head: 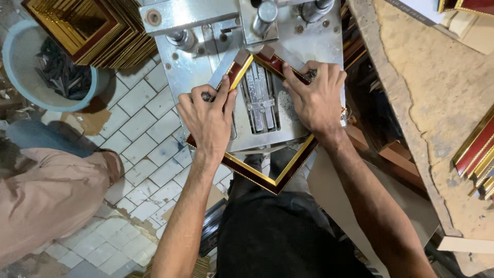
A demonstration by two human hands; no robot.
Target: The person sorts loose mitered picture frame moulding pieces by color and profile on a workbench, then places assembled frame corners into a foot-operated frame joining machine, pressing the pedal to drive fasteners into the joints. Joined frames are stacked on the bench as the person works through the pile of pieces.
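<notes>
A dark red picture frame with a gold inner edge (272, 181) lies cornerwise on a steel joining machine (206, 56). Its far corner sits under the machine's round clamp head (266, 10). My left hand (208, 116) presses down on the frame's left side, fingers closed over the moulding. My right hand (316, 95) presses the right side the same way. Between my hands lies the machine's slotted metal centre block (261, 98). The near corner of the frame hangs off the machine's front edge, above my dark trousers.
A stack of finished red-and-gold frames (87, 28) stands at top left beside a pale blue tub of dark scraps (49, 69). Another person's knee in tan cloth (51, 198) is at the left. A worn wooden bench (432, 103) with frame mouldings (478, 154) runs along the right.
</notes>
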